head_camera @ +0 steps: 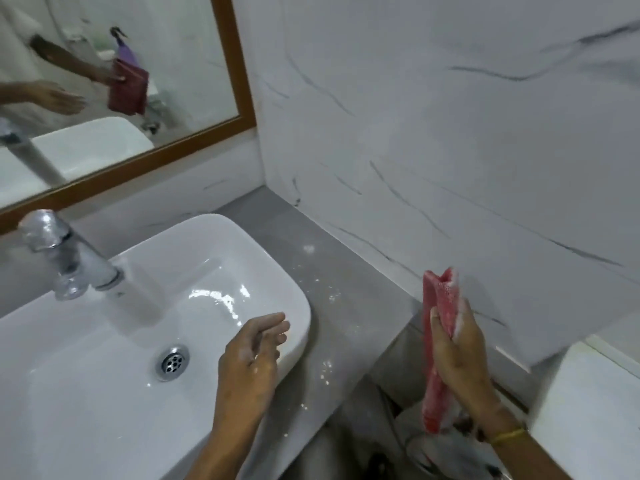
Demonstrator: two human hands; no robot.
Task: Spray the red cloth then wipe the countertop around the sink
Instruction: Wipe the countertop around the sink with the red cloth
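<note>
Spreading beneath everything, the matte grey desk (332, 271), flecked with white specks, meets veined marble-look wall tiles. The glossy white rounded-rectangle sink (207, 244) sits on it. The right hand (457, 355) grips the folded, nubby red cloth (440, 306) upright, off the desk's right edge. The left hand (252, 358) hovers loosely open, empty, over the sink's right rim.
</note>
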